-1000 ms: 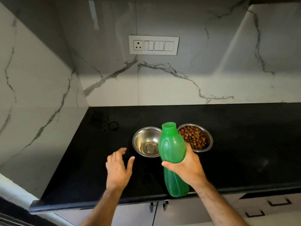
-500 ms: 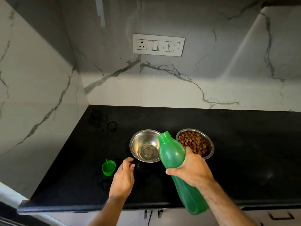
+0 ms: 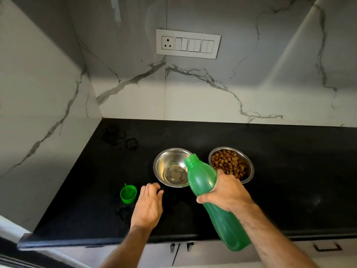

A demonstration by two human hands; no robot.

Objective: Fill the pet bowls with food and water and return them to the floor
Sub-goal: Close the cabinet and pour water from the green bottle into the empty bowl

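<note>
Right hand (image 3: 225, 192) fingers wrapped around tilted green bottle (image 3: 210, 200), mouth over empty steel bowl (image 3: 172, 167); left hand (image 3: 147, 205) fingers loosely curled, holding nothing, just left of that bowl.

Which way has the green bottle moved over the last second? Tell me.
Yes. The green bottle has tipped from upright, its mouth now leaning left over the empty steel bowl, held by the right hand.

A white switch panel (image 3: 188, 44) sits on the marble wall (image 3: 251, 74) above a black countertop (image 3: 289, 161).
</note>
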